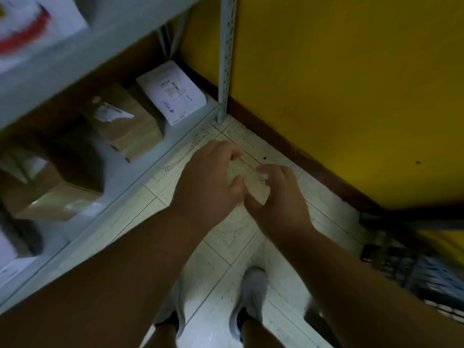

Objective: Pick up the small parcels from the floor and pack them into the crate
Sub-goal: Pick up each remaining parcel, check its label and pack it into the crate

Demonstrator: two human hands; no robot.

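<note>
A small pale parcel (pixel 248 180) is held between both hands above the tiled floor, in the middle of the view. My left hand (pixel 213 182) grips its left end, thumb curled over the near edge. My right hand (pixel 278 197) holds its right end with fingers curled over the top. The hands hide most of the parcel. A dark slatted crate (pixel 411 270) shows blurred at the right edge, below and to the right of the hands.
A grey metal shelf rack (pixel 140 169) runs along the left, with brown cardboard boxes (pixel 128 124) and a white labelled box (pixel 173 92) on its lowest shelf. A yellow wall (pixel 351 84) with a dark skirting closes the right. My shoes (pixel 252 295) stand on the tiles below.
</note>
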